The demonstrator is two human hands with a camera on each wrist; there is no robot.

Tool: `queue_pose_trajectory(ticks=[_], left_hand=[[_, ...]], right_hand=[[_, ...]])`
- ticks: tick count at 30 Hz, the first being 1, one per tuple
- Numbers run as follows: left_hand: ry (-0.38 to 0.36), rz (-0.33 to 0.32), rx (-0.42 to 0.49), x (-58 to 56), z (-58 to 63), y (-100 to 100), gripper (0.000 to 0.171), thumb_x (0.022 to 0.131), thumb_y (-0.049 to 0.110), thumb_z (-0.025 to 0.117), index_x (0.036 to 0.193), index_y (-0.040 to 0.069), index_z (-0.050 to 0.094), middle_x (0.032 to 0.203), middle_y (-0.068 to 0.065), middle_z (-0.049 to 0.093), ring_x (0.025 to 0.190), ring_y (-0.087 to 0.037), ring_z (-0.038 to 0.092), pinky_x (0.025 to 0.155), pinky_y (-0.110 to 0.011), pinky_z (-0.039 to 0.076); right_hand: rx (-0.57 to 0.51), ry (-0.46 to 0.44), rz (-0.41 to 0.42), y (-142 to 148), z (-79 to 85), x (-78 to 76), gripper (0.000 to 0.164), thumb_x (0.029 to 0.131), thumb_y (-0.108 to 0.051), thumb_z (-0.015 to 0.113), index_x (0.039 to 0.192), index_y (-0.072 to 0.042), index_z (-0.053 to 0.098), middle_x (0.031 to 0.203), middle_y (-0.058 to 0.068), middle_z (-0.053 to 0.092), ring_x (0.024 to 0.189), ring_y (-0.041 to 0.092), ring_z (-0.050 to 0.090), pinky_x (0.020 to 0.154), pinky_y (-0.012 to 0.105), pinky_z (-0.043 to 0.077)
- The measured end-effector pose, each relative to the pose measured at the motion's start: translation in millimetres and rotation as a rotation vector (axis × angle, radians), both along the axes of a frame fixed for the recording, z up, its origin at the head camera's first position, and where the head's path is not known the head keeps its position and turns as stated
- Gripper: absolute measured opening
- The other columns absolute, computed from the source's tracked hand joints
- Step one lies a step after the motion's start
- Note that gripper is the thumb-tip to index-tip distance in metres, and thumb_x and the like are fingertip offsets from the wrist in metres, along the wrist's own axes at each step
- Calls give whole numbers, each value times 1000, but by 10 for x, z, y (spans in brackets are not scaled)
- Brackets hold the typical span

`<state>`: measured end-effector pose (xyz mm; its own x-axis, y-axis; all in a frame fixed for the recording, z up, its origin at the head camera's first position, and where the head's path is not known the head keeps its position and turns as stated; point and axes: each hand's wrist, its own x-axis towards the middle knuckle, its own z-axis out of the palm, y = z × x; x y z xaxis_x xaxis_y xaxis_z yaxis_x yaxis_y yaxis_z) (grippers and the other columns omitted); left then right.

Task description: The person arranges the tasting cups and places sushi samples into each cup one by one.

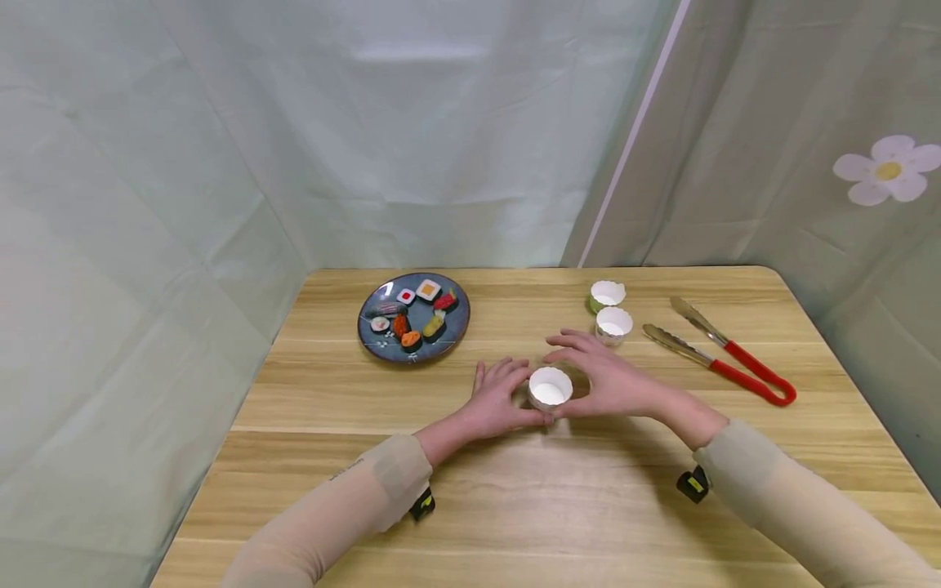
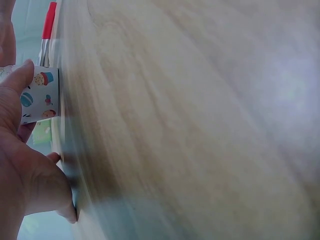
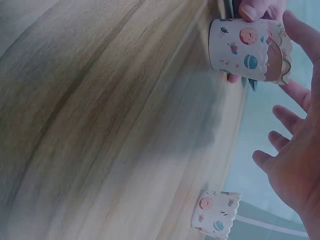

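Observation:
A white paper baking cup [image 1: 550, 388] with a scalloped rim and small printed pictures stands upright between the two hands, its base close to the wooden table. My left hand [image 1: 500, 404] pinches it between thumb and finger, as the left wrist view shows, with the thumb [image 2: 22, 77] across its printed side. On the other side is my right hand [image 1: 606, 380], fingers spread and loosely bent around the cup's rim. In the right wrist view, its palm [image 3: 295, 172] faces the cup and its thumb reaches to the rim.
Behind my right hand stand another white baking cup [image 1: 613, 325] and a green one [image 1: 607, 294]. Red-handled metal tongs [image 1: 753, 377] lie spread at the right. A dark blue plate [image 1: 421, 313] with several sushi pieces sits at the back left. Curtains [image 1: 456, 163] hang behind the table.

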<state>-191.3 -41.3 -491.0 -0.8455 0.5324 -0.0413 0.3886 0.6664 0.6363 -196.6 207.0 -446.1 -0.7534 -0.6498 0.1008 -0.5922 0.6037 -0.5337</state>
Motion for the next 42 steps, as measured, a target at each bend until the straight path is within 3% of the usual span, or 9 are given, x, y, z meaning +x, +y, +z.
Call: queue_pose_trajectory(ticks=[13, 21, 33, 42], left_hand=[[-14, -1, 3, -10, -8, 0, 83, 81, 58, 81, 150, 21, 52, 159, -8, 40, 154, -35, 18, 119, -66, -6], [-23, 0, -3, -14, -1, 1, 83, 82, 59, 81, 150, 22, 52, 160, -8, 39, 154, -33, 16, 119, -65, -7], [-5, 5, -7, -3, -5, 8, 79, 82, 58, 81, 146, 21, 55, 159, -8, 41, 154, -34, 18, 119, -66, -6], [-10, 8, 13, 7, -3, 6, 85, 81, 56, 82, 148, 13, 53, 158, -9, 41, 153, -34, 19, 119, -66, -6]], right_hand=[[12, 4, 26, -29, -36, -29, 73, 78, -57, 85, 136, -20, 62, 158, 10, 42, 152, 35, 21, 118, 66, 20], [17, 5, 35, -37, -26, -35, 72, 80, -52, 85, 137, -15, 62, 159, 9, 42, 152, 35, 20, 118, 65, 20], [-15, 53, 48, -50, -16, -33, 68, 78, -49, 87, 133, -17, 65, 156, 12, 45, 151, 39, 22, 116, 68, 23], [-4, 40, 38, -60, 33, -38, 68, 79, -49, 87, 134, -16, 64, 157, 9, 44, 153, 33, 19, 118, 63, 24]])
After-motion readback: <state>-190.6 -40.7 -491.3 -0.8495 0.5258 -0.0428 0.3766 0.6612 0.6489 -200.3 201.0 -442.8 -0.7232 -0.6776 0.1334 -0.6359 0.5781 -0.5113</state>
